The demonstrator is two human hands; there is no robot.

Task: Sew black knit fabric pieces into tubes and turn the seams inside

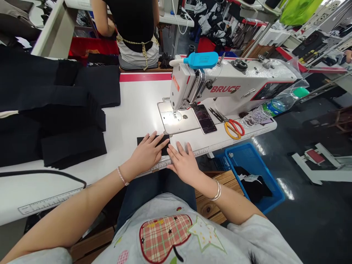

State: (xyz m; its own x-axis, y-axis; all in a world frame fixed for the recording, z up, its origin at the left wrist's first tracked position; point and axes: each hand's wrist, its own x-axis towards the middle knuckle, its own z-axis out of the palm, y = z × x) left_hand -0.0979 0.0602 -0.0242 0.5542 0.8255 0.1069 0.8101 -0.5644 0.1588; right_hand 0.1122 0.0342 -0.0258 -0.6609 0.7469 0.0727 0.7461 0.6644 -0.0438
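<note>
A small black fabric piece [142,139] lies flat near the front edge of the white sewing table. My left hand [147,152] rests on it with the fingers spread and stretched out. At the fabric's right end is my right hand [184,163], also flat, its fingertips touching the piece or the table beside it. Neither hand grips anything. Just beyond the fabric stands a white sewing machine [233,80], its needle over the metal plate [178,126]. Part of the fabric is hidden under my fingers.
Stacks of black fabric [74,143] cover the table's left side. A phone [206,119], scissors [233,129] and a plastic bottle [275,106] lie by the machine. A blue basket [271,183] stands on the floor at the right. Ahead sits another person [132,22].
</note>
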